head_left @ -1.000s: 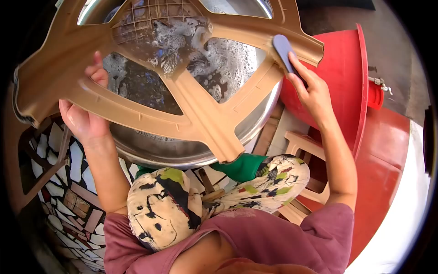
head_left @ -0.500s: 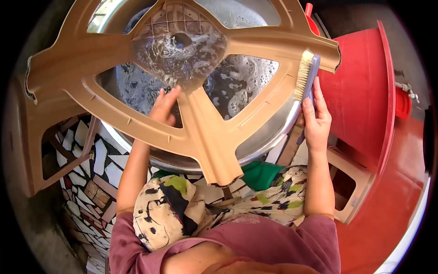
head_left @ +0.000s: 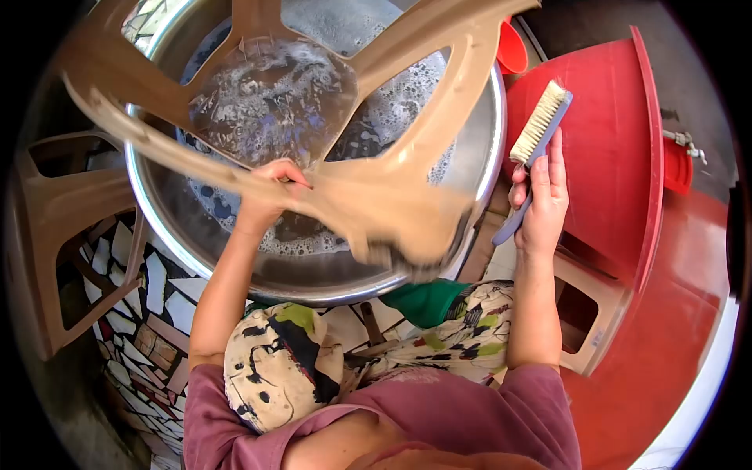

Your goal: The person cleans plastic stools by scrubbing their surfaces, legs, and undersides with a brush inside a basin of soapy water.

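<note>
My left hand (head_left: 274, 188) is closed around a rail of a tan plastic stool (head_left: 415, 180). The stool lies tilted over a large round metal basin (head_left: 489, 125), its legs splayed outward and partly blurred by motion. Foamy water (head_left: 274, 94) shows at the stool's middle and around it in the basin. On the right, my right hand (head_left: 542, 192) grips the grey-blue handle of a scrub brush (head_left: 540, 129). Its pale bristles face left, held apart from the stool.
A big red tub (head_left: 587, 157) leans at the right, with a small red container (head_left: 511, 48) behind the basin. Another tan plastic stool (head_left: 78, 196) stands left on the mosaic-tiled floor (head_left: 157, 294). A tap (head_left: 689, 145) is at far right.
The stool has tipped and turned over the basin, its near leg swinging right. My left hand has gone from open fingers to gripping its rail. The brush has tilted slightly in my right hand.
</note>
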A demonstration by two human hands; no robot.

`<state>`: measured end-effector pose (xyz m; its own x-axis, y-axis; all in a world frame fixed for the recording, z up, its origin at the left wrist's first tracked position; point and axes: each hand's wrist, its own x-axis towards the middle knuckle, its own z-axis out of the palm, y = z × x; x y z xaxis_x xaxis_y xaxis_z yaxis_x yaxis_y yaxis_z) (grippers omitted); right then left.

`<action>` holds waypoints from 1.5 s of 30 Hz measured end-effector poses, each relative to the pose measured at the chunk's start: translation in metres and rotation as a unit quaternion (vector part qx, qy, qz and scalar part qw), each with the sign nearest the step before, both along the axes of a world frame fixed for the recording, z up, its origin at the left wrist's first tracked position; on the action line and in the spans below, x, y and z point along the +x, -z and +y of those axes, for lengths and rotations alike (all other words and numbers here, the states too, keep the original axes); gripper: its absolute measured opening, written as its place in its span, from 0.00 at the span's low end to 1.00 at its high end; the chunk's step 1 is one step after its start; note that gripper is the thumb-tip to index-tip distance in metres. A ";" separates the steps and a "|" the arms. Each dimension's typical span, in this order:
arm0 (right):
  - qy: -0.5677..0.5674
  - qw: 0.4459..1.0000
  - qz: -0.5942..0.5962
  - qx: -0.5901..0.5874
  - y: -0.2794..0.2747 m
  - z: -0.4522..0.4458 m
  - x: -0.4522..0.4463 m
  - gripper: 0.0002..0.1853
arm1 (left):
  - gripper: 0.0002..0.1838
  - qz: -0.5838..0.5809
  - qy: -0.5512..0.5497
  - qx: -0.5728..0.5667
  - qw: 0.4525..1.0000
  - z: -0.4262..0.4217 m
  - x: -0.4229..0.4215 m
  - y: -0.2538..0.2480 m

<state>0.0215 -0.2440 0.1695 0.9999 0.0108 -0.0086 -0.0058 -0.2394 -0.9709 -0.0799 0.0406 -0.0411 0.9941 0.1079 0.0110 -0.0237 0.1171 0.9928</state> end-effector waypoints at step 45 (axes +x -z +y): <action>-0.534 0.633 0.497 -0.259 0.257 -0.003 -0.034 0.22 | 0.30 0.019 0.288 0.388 0.875 -0.025 -0.047 -0.035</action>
